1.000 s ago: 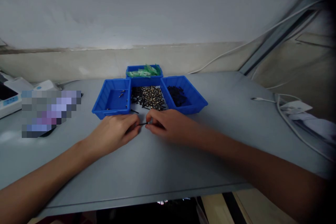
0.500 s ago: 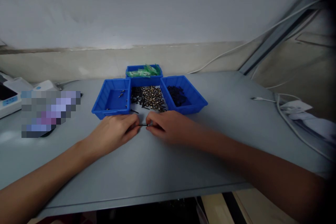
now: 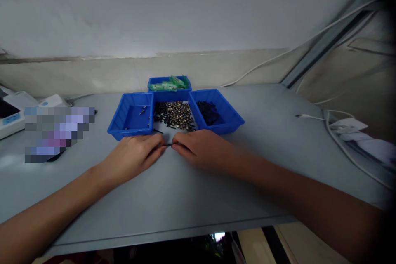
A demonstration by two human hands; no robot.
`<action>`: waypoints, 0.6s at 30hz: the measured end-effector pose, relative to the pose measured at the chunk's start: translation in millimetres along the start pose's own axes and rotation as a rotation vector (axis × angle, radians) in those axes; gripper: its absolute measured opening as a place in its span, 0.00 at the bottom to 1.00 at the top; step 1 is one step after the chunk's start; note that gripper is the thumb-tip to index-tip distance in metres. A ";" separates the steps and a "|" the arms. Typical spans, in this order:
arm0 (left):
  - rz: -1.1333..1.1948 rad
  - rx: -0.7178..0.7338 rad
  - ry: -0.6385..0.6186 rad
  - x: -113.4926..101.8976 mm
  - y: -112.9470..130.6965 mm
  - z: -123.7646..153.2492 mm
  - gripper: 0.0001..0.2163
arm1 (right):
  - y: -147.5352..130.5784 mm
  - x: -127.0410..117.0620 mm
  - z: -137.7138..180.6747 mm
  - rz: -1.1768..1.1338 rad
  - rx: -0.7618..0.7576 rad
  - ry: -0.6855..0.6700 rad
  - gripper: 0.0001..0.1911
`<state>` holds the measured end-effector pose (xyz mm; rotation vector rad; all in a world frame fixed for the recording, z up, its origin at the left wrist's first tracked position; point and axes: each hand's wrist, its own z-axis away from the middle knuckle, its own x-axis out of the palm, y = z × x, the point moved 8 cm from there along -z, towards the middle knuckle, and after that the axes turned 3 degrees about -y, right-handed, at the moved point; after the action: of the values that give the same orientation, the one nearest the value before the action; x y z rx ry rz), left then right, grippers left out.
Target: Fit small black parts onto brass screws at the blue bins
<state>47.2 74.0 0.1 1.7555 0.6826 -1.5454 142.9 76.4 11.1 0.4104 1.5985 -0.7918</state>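
My left hand (image 3: 134, 156) and my right hand (image 3: 198, 146) rest on the grey table (image 3: 185, 198), fingertips nearly touching. Both pinch the ends of a thin black screw (image 3: 168, 144) between them. Just beyond the fingers lies a loose pile of brass and black screws (image 3: 175, 114). A blue tray (image 3: 131, 117) on the left holds a few small parts. A blue tray (image 3: 219, 111) on the right holds dark screws. Behind them a third blue tray (image 3: 168, 84) contains green pieces.
A white device (image 3: 12, 111) and a blurred flat object (image 3: 57, 132) lie at the left. White cables and a plug (image 3: 343, 126) run along the right side. The table's front edge is close to me.
My two hands have drawn closer together, so less of the black screw shows between the fingertips. Nothing else has moved.
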 end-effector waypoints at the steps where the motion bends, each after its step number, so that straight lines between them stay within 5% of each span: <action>1: 0.003 0.003 0.003 -0.5 0.5 0.1 0.10 | 0.2 -0.3 -0.1 0.011 0.004 0.005 0.10; 18: -0.021 0.029 0.034 -4.8 6.1 -0.3 0.10 | 1.9 -1.8 0.3 0.088 0.052 -0.007 0.09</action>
<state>51.4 70.6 5.7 1.8047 0.7013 -1.5500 144.7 77.8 12.3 0.5116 1.5447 -0.7682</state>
